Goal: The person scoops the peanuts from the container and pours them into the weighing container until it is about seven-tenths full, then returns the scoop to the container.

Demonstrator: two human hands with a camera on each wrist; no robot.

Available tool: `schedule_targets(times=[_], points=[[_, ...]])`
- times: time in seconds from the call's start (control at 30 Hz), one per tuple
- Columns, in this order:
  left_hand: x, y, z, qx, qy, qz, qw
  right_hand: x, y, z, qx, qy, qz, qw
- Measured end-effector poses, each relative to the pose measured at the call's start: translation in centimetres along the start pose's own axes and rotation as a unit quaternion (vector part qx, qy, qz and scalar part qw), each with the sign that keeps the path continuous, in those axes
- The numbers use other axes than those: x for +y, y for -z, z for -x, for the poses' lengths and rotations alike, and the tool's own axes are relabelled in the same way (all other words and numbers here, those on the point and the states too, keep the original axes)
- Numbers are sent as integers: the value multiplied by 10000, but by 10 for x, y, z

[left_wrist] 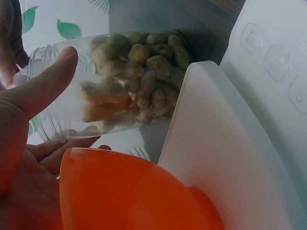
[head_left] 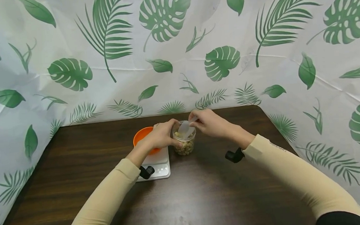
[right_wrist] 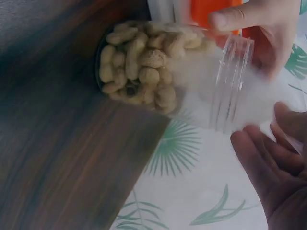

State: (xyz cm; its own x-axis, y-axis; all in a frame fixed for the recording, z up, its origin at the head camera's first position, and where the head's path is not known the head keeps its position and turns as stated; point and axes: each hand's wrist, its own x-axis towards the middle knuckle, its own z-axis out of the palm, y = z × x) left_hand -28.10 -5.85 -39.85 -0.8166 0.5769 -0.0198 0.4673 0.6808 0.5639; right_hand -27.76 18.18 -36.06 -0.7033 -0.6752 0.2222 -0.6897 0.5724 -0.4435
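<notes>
A clear jar [head_left: 176,135] of unshelled peanuts [head_left: 184,148] stands upright on the table. My left hand [head_left: 162,133] holds it near the rim, thumb on the near side and fingers around the far side, as the left wrist view shows. My right hand [head_left: 209,122] pinches the handle of a translucent white spoon [head_left: 185,128], whose bowl dips into the jar's mouth above the peanuts. In the right wrist view the spoon [right_wrist: 266,98] is blurred. Beneath my left forearm, an orange bowl [head_left: 141,133] sits on a white kitchen scale [head_left: 161,171], partly hidden by the hand.
The dark wooden table [head_left: 203,193] reaches back to a leaf-patterned sheet [head_left: 177,68] that hangs behind it and along the sides. Buttons [left_wrist: 278,62] show on the scale in the left wrist view. A black wrist camera [head_left: 234,155] juts out under my right wrist.
</notes>
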Motion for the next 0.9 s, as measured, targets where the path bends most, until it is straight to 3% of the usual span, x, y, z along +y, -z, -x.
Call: schedule_targets(times=[0.23, 0.57, 0.77, 0.9], points=[[-1, 0, 0, 105, -40, 31, 9999, -1, -1, 1, 19, -7, 7, 10000], [-2, -3, -2, 56, 7, 48, 10000, 10, -7, 13, 338, -588, -808, 9944], [-1, -2, -2, 88, -9, -12, 10000, 8, -12, 14, 546, -318, -723, 9954], [-1, -2, -1, 107, -17, -18, 9999, 5, -17, 18, 712, -380, -727, 9941]])
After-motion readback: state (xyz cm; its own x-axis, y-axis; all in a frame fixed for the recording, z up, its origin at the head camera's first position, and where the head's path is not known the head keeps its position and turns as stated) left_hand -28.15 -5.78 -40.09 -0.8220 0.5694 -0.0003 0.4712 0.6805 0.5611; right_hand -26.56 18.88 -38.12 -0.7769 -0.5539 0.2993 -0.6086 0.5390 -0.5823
